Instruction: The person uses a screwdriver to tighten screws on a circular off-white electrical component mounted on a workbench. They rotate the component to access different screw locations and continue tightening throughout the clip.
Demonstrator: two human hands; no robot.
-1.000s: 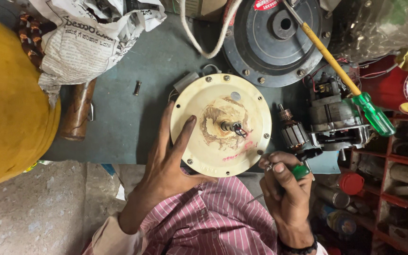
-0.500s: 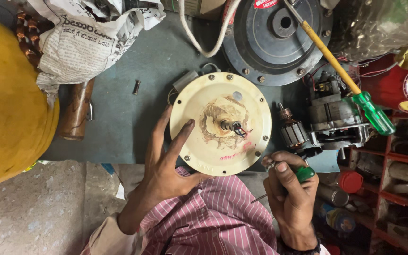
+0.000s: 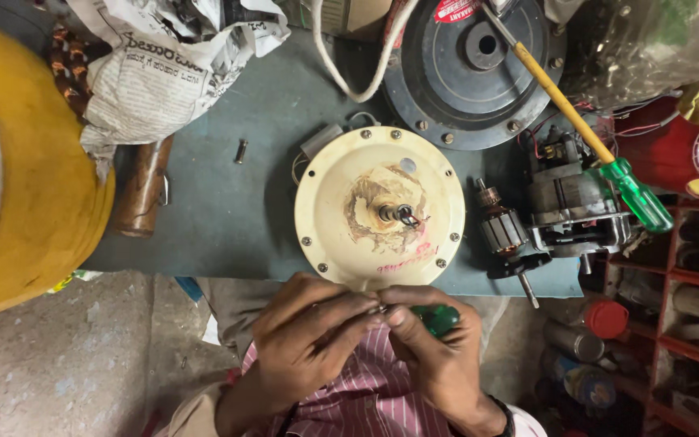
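Tool in hand: the right hand is closing around a green-handled screwdriver, just below the near edge of the cream motor cover.
Left hand: the left hand is pinching its fingertips at the screwdriver's tip, where a small metal piece seems to be sitting; too small to tell what it is.
Cover: the cream motor cover is lying flat on the grey mat, its shaft pointing up, screws showing around its rim.
Around it: a dark round housing is sitting beyond the cover, with a long yellow-shafted screwdriver lying across it; a small rotor and a motor block are resting to the right; a loose screw is lying to the left.
Risk: the tiny piece is probably sitting loosely, so a slip of the fingertips could be dropping it onto the striped shirt or the floor, where it could be getting lost.
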